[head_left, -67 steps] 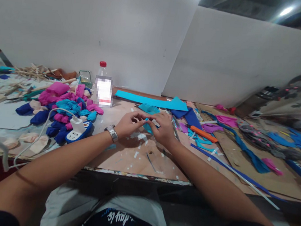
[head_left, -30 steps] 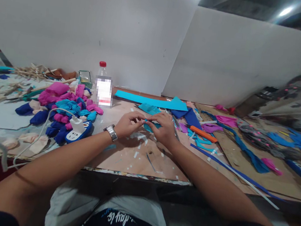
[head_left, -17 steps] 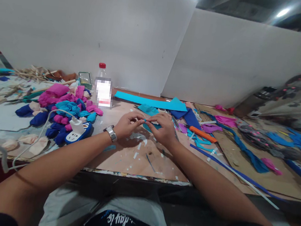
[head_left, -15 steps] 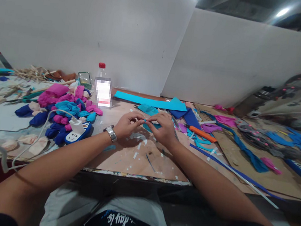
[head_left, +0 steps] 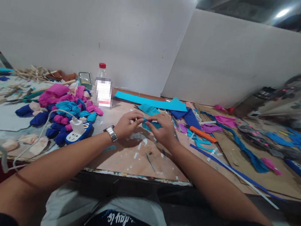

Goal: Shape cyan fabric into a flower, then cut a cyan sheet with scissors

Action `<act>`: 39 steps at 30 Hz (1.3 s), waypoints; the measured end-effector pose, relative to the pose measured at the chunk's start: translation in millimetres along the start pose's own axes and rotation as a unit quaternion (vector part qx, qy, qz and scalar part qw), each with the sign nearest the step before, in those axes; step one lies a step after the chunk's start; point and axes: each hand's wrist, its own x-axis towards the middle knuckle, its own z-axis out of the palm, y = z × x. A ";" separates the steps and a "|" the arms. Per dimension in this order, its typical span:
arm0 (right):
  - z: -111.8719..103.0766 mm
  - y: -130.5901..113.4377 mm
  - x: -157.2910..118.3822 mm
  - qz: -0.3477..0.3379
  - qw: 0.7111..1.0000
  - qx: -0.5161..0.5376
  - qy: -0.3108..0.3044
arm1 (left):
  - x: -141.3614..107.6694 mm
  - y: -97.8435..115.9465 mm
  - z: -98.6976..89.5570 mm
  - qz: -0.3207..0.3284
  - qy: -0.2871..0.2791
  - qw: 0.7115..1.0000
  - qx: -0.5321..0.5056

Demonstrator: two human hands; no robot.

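Over the middle of the table, my left hand (head_left: pixel 127 125) and my right hand (head_left: pixel 161 128) meet fingertip to fingertip. Both are closed in a pinch on a small piece of turquoise crepe paper (head_left: pixel 144 121), which my fingers largely cover. Just behind them lies a loose turquoise piece (head_left: pixel 148 110), and more turquoise shows below my right fingers. A long turquoise paper strip (head_left: pixel 143 100) stretches across the back of the table. To the left of my left hand is a heap of pink, blue and turquoise crumpled paper pieces (head_left: pixel 68 108).
A red-capped bottle (head_left: pixel 102 72) stands at the back. A power strip (head_left: pixel 78 135) with a white cable sits on the left. Right of my hands are an orange-handled cutter (head_left: pixel 202 134), paper scraps, a thin white stick (head_left: pixel 248 183) and brown cardboard (head_left: pixel 226 150). A white panel (head_left: pixel 94 30) rises behind.
My fingers have shifted only slightly around the small turquoise piece. Both hands stay at nearly the same spot, and the table looks unchanged.
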 end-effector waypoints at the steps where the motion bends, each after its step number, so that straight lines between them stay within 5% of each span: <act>1: 0.1 0.1 -0.2 0.002 1.000 -0.006 0.001 | 0.0 -0.2 0.1 0.001 0.002 1.000 -0.001; 16: 1.6 4.8 -1.6 0.021 1.000 -0.001 -0.003 | -2.1 2.4 2.5 -0.006 -0.027 1.000 -0.009; 39: 3.7 5.6 -3.8 0.008 0.999 0.021 -0.036 | 0.2 -1.7 5.4 -0.143 -0.016 0.985 -0.101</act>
